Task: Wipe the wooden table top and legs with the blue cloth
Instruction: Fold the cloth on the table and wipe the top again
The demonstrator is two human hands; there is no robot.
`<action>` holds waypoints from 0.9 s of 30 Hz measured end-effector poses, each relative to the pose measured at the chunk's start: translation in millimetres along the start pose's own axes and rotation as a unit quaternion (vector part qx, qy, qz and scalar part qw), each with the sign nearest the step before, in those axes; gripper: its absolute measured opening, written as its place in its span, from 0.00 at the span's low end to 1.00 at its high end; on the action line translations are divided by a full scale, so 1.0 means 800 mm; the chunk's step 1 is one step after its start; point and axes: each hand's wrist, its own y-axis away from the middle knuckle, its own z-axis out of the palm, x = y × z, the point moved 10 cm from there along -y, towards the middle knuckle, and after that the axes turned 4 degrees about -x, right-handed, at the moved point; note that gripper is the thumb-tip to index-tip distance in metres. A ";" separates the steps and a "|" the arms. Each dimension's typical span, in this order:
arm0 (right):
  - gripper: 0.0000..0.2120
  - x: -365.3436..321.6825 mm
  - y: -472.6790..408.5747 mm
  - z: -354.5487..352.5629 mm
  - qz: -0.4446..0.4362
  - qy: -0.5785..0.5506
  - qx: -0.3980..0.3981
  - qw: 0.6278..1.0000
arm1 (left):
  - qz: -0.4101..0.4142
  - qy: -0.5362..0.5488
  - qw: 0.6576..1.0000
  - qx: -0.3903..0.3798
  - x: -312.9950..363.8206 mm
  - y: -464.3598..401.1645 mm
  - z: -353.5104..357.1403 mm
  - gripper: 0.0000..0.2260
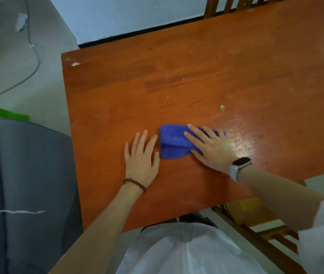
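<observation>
The reddish wooden table top (196, 72) fills most of the view. A folded blue cloth (172, 142) lies on it near the front edge. My right hand (208, 146), with a watch on its wrist, presses flat on the right part of the cloth with straight fingers. My left hand (142, 157), with a bead bracelet on its wrist, rests flat on the bare wood just left of the cloth, fingers spread. Small pale crumbs (222, 108) lie on the wood beyond the cloth. The table legs are hidden from view.
A wooden chair (260, 230) stands under the table's front right edge, another chair back (234, 4) at the far side. A grey sofa (24, 184) sits to the left. A cable (32, 50) runs over the floor beside the white wall (127, 14).
</observation>
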 end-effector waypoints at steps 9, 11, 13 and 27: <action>0.24 0.136 0.114 -0.008 0.399 -0.054 0.096 0.910 | -0.071 -0.007 0.997 -0.031 -0.033 0.010 0.018 0.20; 0.25 0.106 0.120 -0.009 0.390 -0.056 0.113 0.912 | -0.061 0.051 0.997 -0.006 -0.040 0.011 0.004 0.18; 0.26 0.027 0.114 -0.009 0.287 -0.055 0.123 0.948 | -0.065 0.114 0.991 0.023 -0.060 0.018 -0.011 0.16; 0.22 -0.106 0.146 -0.036 -0.016 -0.407 0.088 0.909 | -0.226 0.049 0.972 0.038 -0.116 0.148 -0.009 0.18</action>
